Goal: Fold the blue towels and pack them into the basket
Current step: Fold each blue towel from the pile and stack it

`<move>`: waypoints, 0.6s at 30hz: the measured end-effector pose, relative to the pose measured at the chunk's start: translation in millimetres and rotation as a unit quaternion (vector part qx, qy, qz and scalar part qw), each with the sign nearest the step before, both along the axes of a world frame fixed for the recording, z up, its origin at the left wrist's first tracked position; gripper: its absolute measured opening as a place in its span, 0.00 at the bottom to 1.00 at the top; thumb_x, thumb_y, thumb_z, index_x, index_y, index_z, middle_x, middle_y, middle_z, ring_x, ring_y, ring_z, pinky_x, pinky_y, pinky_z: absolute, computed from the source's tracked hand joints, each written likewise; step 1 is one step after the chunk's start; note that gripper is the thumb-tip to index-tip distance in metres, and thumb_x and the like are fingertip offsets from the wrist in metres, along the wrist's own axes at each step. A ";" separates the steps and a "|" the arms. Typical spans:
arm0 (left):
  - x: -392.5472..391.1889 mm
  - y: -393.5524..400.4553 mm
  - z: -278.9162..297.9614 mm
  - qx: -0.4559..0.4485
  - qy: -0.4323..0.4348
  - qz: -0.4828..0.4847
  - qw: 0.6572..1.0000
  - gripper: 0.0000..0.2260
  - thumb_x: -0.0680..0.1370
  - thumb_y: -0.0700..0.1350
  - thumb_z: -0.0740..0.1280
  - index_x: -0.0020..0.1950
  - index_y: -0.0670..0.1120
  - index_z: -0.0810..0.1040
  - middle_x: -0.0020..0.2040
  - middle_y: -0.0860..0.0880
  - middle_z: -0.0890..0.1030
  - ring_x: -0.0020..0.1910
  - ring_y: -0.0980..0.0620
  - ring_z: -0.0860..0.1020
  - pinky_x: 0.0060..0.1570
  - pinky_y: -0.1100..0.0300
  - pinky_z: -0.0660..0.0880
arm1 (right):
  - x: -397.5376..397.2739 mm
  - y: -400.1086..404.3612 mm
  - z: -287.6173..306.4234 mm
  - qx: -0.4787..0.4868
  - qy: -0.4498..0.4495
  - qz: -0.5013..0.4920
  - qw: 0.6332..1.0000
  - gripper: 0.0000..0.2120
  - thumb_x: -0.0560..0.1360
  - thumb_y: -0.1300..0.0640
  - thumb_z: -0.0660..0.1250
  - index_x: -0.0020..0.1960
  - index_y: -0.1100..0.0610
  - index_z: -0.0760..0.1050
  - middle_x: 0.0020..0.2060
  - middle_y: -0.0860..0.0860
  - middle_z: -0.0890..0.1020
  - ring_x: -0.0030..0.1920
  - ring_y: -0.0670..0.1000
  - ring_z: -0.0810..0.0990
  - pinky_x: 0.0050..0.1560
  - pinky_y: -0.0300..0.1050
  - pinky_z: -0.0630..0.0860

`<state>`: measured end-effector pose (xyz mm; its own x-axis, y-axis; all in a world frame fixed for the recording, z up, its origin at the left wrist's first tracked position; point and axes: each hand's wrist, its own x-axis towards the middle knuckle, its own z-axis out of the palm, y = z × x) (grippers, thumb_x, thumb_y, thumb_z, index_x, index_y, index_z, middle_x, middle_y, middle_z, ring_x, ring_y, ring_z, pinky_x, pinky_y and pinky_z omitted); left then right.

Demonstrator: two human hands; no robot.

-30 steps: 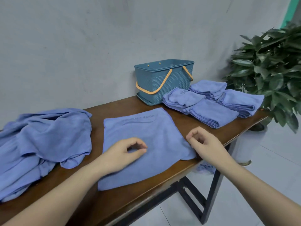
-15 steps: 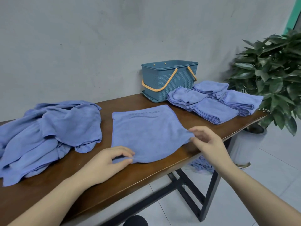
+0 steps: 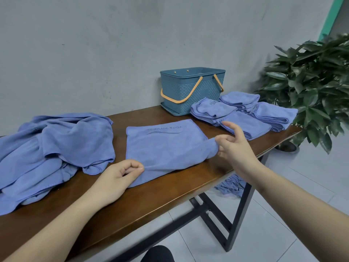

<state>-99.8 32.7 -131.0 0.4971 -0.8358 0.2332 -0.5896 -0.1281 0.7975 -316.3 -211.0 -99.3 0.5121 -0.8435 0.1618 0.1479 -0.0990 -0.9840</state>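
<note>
A blue towel [image 3: 166,146] lies folded flat in the middle of the brown table [image 3: 170,193], its printed logo toward the wall. My left hand [image 3: 120,174] pinches its near left corner between thumb and forefinger. My right hand [image 3: 236,146] pinches its right corner with thumb and forefinger, the other fingers spread. A teal basket [image 3: 190,91] with orange handles stands at the back by the wall, its inside hidden. Several folded blue towels [image 3: 245,112] lie stacked to the basket's right. A heap of unfolded blue towels [image 3: 51,148] covers the table's left end.
A leafy potted plant [image 3: 311,87] stands just past the table's right end. A blue towel [image 3: 232,186] lies on the tiled floor under the table, beside the black metal leg [image 3: 239,214]. The grey wall runs close behind the table.
Both hands slid out to the towel's near corners and pinched them. The hanging front part of the towel has come up onto the table, leaving a shorter, folded shape.
</note>
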 end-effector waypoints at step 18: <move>-3.3 5.0 -0.9 0.022 -0.045 -0.060 0.997 0.03 0.74 0.52 0.75 0.45 0.58 0.83 0.47 0.57 0.85 0.49 0.60 0.81 0.53 0.69 0.73 | -51.4 -22.5 -26.1 -0.157 0.234 -0.026 0.959 0.06 0.77 0.44 0.71 0.44 0.45 0.81 0.41 0.44 0.84 0.40 0.47 0.78 0.45 0.44 0.72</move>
